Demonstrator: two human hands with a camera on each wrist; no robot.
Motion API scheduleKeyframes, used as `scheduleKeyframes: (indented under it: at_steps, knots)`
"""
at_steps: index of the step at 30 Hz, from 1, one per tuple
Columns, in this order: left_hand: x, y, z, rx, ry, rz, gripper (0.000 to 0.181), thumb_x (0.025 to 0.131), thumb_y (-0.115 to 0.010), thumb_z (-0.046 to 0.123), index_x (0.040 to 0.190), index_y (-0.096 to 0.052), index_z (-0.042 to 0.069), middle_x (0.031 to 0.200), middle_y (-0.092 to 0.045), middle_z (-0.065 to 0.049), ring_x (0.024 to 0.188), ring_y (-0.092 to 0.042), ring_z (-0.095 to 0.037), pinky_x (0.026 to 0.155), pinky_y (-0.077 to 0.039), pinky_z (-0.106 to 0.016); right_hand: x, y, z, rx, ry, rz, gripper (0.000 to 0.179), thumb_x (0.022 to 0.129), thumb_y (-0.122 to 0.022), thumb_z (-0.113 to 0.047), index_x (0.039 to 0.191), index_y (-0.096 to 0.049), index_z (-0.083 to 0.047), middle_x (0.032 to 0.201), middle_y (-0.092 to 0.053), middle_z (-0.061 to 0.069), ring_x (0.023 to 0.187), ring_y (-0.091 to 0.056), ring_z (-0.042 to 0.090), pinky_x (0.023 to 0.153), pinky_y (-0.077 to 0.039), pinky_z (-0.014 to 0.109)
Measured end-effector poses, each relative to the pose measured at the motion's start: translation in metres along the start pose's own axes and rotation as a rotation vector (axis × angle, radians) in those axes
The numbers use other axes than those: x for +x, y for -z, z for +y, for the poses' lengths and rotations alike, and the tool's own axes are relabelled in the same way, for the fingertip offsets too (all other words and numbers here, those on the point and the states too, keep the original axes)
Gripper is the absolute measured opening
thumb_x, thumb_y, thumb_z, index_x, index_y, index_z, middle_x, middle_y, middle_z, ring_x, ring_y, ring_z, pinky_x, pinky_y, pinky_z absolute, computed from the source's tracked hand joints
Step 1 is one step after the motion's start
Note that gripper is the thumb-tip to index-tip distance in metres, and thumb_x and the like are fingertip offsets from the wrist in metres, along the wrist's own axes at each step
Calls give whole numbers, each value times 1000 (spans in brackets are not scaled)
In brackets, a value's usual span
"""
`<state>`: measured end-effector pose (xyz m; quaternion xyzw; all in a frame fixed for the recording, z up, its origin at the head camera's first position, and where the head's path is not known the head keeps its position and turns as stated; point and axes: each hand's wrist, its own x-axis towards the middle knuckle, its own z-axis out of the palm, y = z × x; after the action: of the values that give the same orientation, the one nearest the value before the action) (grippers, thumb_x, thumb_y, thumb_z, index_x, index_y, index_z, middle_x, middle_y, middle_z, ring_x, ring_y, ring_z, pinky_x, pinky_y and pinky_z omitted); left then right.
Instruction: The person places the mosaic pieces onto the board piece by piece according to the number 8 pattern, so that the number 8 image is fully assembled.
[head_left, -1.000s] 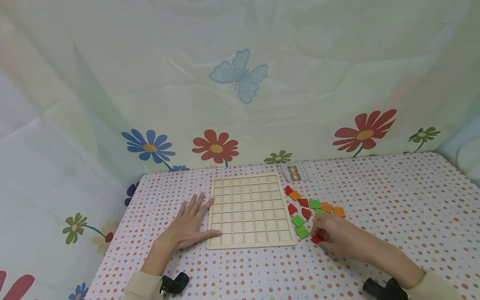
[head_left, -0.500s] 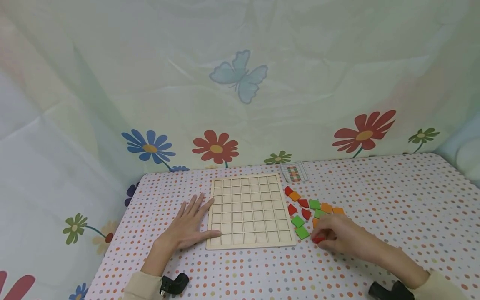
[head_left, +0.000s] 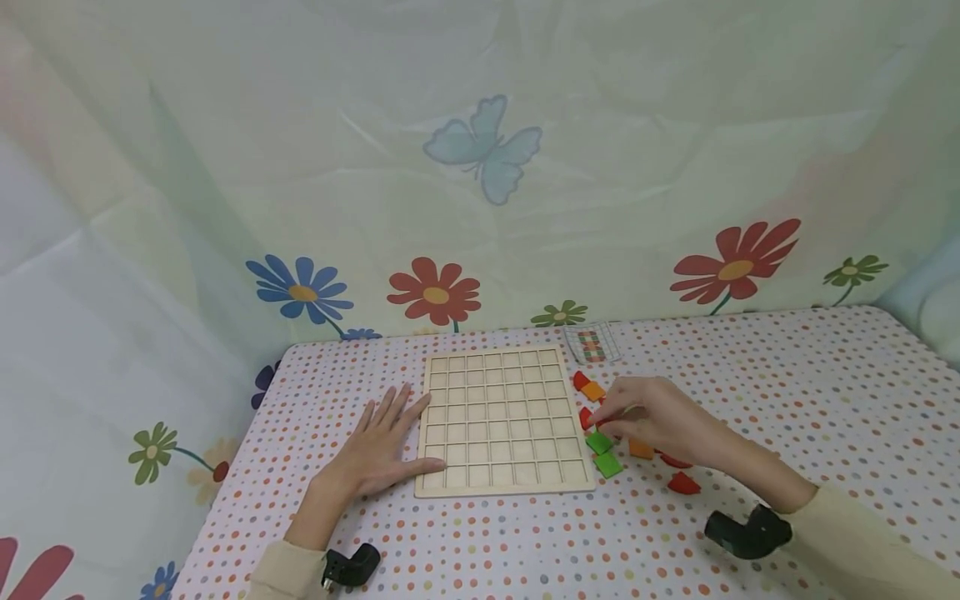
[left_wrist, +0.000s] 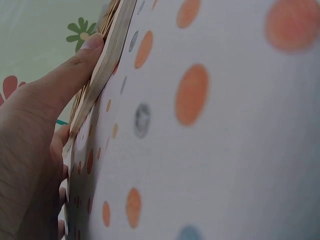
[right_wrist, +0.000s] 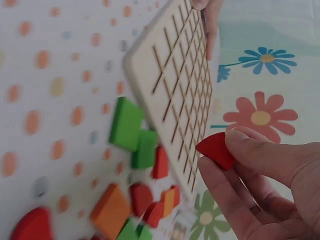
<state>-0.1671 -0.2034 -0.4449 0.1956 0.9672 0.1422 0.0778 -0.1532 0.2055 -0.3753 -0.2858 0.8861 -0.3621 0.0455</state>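
Note:
My left hand [head_left: 378, 450] lies with fingers spread at the left edge of the wooden grid board [head_left: 422, 483]; its thumb rests on the rim in the left wrist view. Between the thumb and fingers of my right hand [head_left: 660, 417] is pinched a red quarter-circle tile [right_wrist: 216, 150], held up beside the board's right edge. Under and around that hand lie loose tiles: two green square tiles [head_left: 608, 464], an orange tile [head_left: 641, 448] and a red tile [head_left: 684, 483]. The hand covers part of the pile in the head view.
A small card with a coloured pattern [head_left: 591, 343] lies behind the board's right corner. Another orange tile [head_left: 593, 391] sits near the board's right edge. A floral curtain [head_left: 480, 208] hangs along the back of the dotted tabletop [head_left: 525, 542].
My right hand has moved left and away from me, towards the board, and now holds a red tile up. Red tiles near its wrist have come into view. The left hand stays put.

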Motion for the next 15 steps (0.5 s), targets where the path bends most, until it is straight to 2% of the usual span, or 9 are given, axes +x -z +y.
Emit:
scheduleKeyframes:
  at_steps: [4,8,11,15]
  knots:
    - [0,2,-1,13,20,-23,103,90,-58,77,169,-23,20,175,-10,-15,161,-5,-37,129,-5,-59,25,-8,-8,5,39,34,13,87,-82,2,98,-82,-4,86,-67,-7,81,-62,7,77,-63,26]
    - [1,-2,-4,9,19,-14,105,89,-58,79,169,-21,22,175,-7,-12,162,-3,-35,129,-3,-58,52,-17,-16,33,58,67,11,86,-84,1,94,-83,-5,89,-73,-3,84,-67,14,75,-62,25]
    - [1,-3,-3,-4,10,1,104,89,-60,78,169,-23,22,175,-9,-12,162,-4,-35,129,-3,-58,71,-23,-21,79,52,85,9,86,-84,1,92,-83,-6,90,-76,0,84,-71,16,74,-62,25]
    - [1,-1,0,-2,17,-10,103,90,-59,77,168,-25,21,175,-11,-14,161,-7,-36,129,-6,-59,94,-34,-24,111,9,104,7,86,-84,0,91,-83,-6,91,-78,2,82,-73,16,74,-62,26]
